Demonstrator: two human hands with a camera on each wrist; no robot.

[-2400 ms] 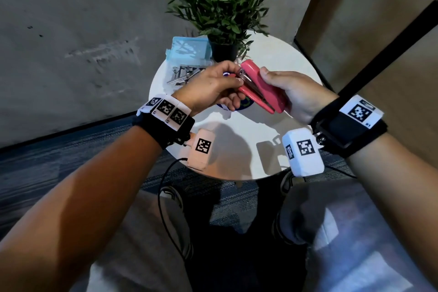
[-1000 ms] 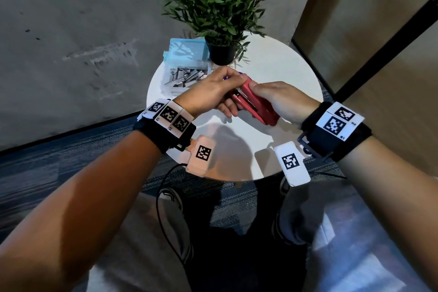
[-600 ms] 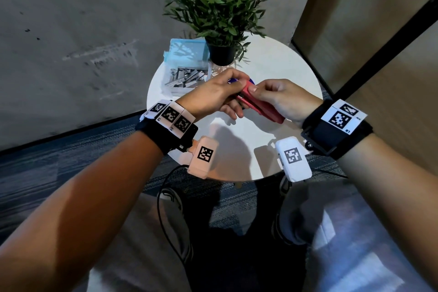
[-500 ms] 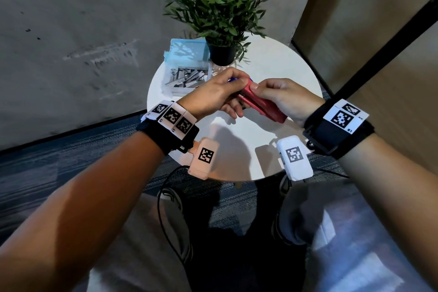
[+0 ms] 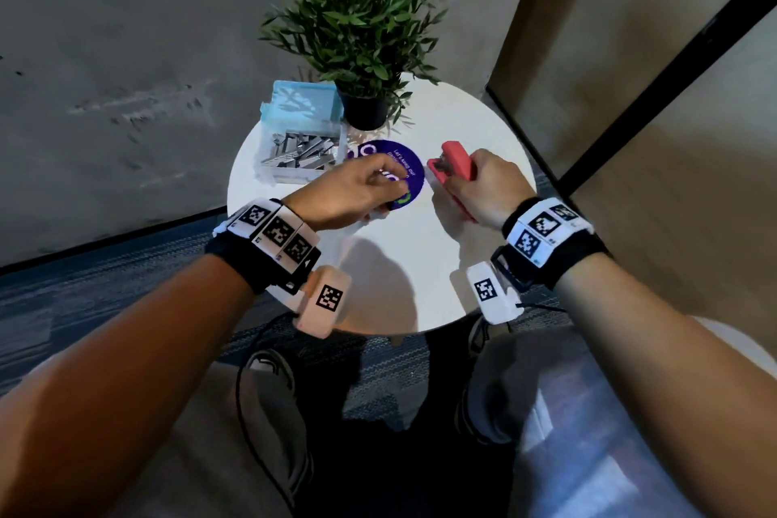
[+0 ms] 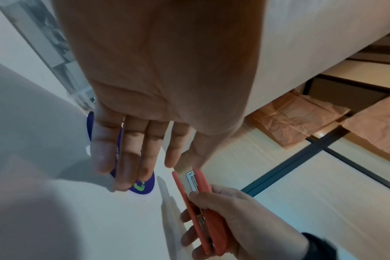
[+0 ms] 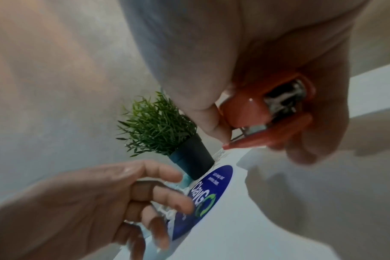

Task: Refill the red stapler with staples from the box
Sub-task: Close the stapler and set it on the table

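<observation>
The red stapler [image 5: 456, 164] is low over the right side of the round white table [image 5: 399, 290], and my right hand [image 5: 475, 181] grips it round the back half. Its red top lies down over the metal magazine [image 6: 191, 181], nose pointing away from me. My left hand [image 5: 387, 181] hovers apart from it over a purple sticker [image 5: 410, 170], fingers relaxed and holding nothing. In the left wrist view its fingers [image 6: 131, 158] are stretched out. The clear staple box [image 5: 300, 160], full of staple strips, sits at the table's back left.
The box's blue lid [image 5: 302, 105] lies behind the box. A potted green plant [image 5: 357, 34] stands at the table's far edge beside it. A grey wall runs behind, and carpet and my legs lie below the near table edge.
Earlier both hands held the stapler at the middle, first with its top raised, then pressed down. My left hand has let go and drawn left; my right hand has carried the stapler rightwards.
</observation>
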